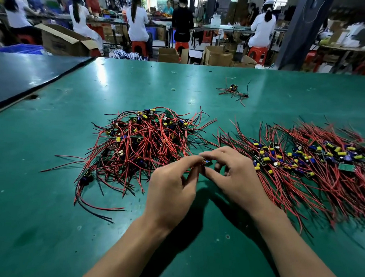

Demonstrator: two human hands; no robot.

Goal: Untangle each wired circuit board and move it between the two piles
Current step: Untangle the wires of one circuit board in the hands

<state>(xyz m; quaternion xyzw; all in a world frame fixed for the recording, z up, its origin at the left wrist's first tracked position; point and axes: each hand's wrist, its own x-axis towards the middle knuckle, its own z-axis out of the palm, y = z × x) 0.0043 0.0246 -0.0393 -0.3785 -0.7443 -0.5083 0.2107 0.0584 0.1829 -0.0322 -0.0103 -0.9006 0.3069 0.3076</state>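
Surface: green worktable [50, 216].
Hands: left hand [171, 189] and right hand [236, 177] meet at the fingertips, both pinching one small circuit board [206, 163].
Piles: tangled pile [140, 145] just left of the hands; combed pile [311, 161] to their right.
Technique: probably best to hold the board firmly and draw its wires out slowly, so neighbouring boards stay put.

Electronics assembly workshop, factory floor. Long green-matted workbench [51, 196] carries tangled heap of red- and black-wired circuit boards [140, 141] and, to its right, flatter spread heap of wired boards [300, 161]. Behind, seated workers in white tops and caps [138, 18] face away at further benches, on red plastic stools [139, 46]. Open brown cardboard cartons [63, 41] on floor; blue plastic crate [21, 48] at left.
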